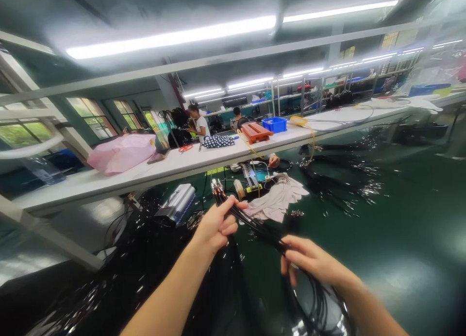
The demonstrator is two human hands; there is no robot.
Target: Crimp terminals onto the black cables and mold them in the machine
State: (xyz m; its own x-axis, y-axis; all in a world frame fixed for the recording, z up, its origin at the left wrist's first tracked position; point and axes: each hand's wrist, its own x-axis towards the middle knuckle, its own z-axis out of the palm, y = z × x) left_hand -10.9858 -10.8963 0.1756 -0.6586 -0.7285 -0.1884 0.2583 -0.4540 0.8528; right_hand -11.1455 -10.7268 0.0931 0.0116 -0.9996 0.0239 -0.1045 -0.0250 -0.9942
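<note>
A bundle of thin black cables [255, 226] with metal plug ends [217, 186] runs between my two hands above a dark green bench [382, 229]. My left hand [217, 224] is closed round the bundle just below the plug ends, which stick up and to the left. Lower and to the right, my right hand [309, 260] is closed on the same cables, which then loop down in a coil [320, 311] at the bottom edge.
Heaps of black cables [138, 268] lie left of my arms and more cables [338, 176] lie at the back right. Grey cloths [278, 197], a silver box [178, 203] and a tape roll [239, 189] sit ahead. A white shelf [174, 166] carries a pink bag [122, 153], orange tray [257, 131] and blue bin [275, 124]. People work beyond.
</note>
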